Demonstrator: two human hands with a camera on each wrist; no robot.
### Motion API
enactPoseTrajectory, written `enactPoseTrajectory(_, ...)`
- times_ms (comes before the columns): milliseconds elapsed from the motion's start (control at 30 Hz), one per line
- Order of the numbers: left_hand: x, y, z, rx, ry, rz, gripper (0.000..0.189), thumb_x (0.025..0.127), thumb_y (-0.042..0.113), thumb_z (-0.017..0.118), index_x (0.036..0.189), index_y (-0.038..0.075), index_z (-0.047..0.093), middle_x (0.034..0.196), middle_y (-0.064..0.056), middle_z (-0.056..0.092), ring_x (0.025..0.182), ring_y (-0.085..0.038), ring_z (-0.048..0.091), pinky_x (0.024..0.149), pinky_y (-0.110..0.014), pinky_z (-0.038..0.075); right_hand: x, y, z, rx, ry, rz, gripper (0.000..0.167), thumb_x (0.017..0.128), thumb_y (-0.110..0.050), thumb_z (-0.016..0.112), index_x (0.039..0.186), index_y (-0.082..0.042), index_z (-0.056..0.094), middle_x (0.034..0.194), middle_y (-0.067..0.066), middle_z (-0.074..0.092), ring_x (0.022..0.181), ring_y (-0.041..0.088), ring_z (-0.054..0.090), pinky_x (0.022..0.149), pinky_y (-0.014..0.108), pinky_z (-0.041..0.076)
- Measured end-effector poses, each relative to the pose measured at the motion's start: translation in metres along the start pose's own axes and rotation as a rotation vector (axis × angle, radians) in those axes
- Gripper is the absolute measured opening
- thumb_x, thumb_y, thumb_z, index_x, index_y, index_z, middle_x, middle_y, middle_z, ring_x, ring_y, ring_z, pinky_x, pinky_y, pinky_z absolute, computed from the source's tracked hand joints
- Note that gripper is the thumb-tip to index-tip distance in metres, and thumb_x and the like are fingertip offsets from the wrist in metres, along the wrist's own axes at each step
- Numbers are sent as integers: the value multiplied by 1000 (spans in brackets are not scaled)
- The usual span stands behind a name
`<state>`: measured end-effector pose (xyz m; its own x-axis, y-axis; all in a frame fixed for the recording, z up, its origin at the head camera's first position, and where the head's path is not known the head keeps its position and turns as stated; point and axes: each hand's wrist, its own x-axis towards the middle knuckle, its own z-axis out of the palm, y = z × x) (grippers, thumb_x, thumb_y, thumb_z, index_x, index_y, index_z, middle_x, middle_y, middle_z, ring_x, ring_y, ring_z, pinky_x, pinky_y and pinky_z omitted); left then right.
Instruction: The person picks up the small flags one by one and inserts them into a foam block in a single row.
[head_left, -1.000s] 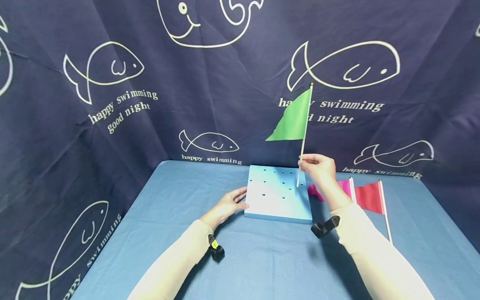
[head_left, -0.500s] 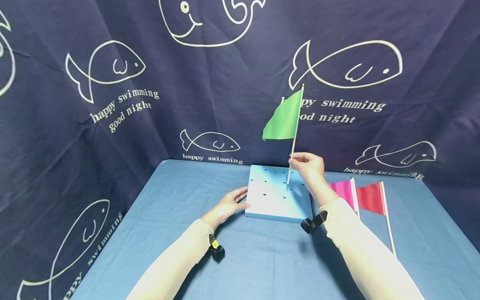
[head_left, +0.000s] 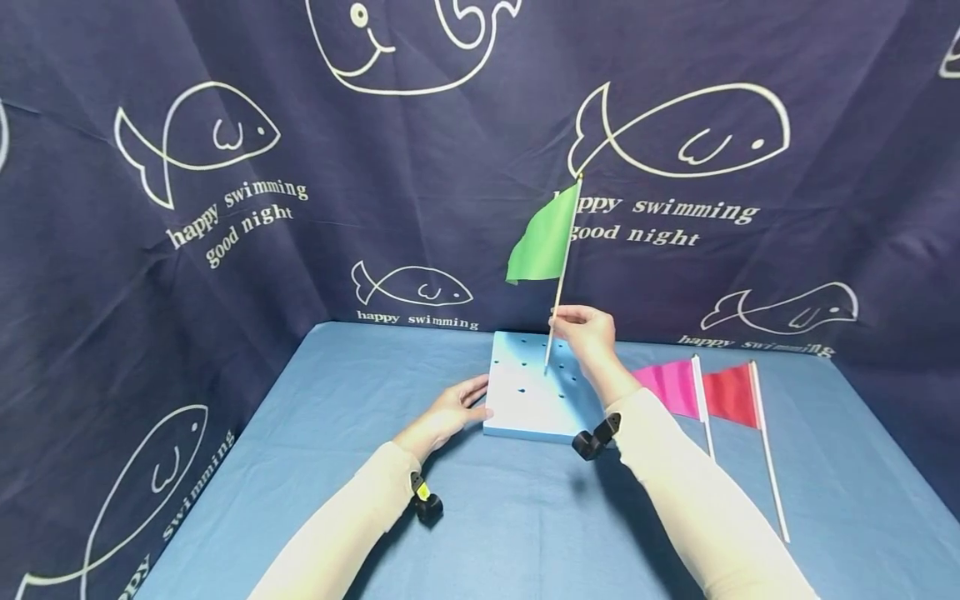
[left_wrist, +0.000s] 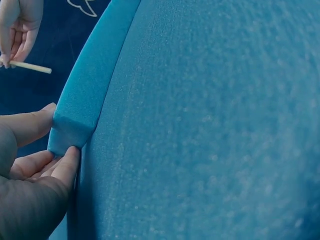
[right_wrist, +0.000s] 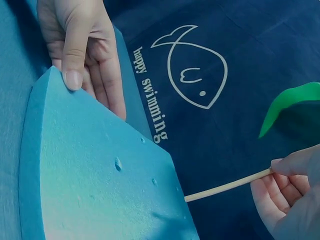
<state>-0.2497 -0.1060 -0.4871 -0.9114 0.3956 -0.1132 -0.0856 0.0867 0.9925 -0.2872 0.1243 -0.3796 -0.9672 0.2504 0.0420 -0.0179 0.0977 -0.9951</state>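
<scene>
A light-blue foam board (head_left: pixel 517 417) with small holes lies on the table. My left hand (head_left: pixel 444 418) grips its near left corner, thumb at the top edge and fingers along the side, as the left wrist view shows. My right hand (head_left: pixel 588 336) pinches the wooden stick of a green flag (head_left: pixel 546 240) between thumb and fingers. The flag stands nearly upright, leaning slightly right at the top. In the head view the stick's lower end overlaps the holed middle of the board; the left wrist view shows that end (left_wrist: pixel 47 70) bare, apart from the board.
A pink flag (head_left: pixel 673 388) and a red flag (head_left: pixel 733 395) on white sticks lie right of the board, partly behind my right sleeve. A blue cloth covers the table (head_left: pixel 495 533). A dark curtain (head_left: pixel 420 183) with fish drawings hangs close behind.
My right hand has carried the green flag leftward over the board, from near its right edge toward the middle. My left hand has kept its grip on the board.
</scene>
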Motion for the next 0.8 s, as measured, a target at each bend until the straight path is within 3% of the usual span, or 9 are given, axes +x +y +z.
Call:
enactPoseTrajectory(200, 0, 4, 0, 9, 9, -1, 68, 88, -6, 63, 149, -2, 32, 153, -20, 36, 143, -30, 32, 110, -37, 41, 3, 1, 12, 29, 4, -26, 25, 84, 2, 70, 108, 8, 70, 83, 5, 72, 64, 2, 65, 67, 17, 59)
enactPoseTrajectory(400, -1, 3, 1, -8, 6, -2, 67, 89, -7, 62, 149, -2, 32, 153, -20, 35, 144, -30, 32, 111, -37, 41, 3, 6, 21, -2, 6, -29, 23, 85, 0, 70, 107, 5, 71, 93, 14, 73, 65, 3, 67, 67, 16, 58)
enactPoseTrajectory(633, -1, 1, 2, -1, 22, 2, 67, 88, -7, 63, 148, -3, 33, 153, -20, 36, 143, -29, 33, 111, -36, 41, 5, 13, 30, -32, 20, -26, 23, 85, -2, 70, 107, 3, 72, 92, 12, 72, 71, 11, 70, 63, 14, 55)
enactPoseTrajectory(800, -1, 0, 3, 1, 27, 5, 66, 88, -6, 63, 148, -3, 33, 152, -20, 36, 143, -30, 34, 112, -37, 39, 9, 21, 34, -74, 26, -31, 21, 84, -4, 71, 105, 0, 73, 90, 10, 73, 68, 5, 66, 65, 18, 55)
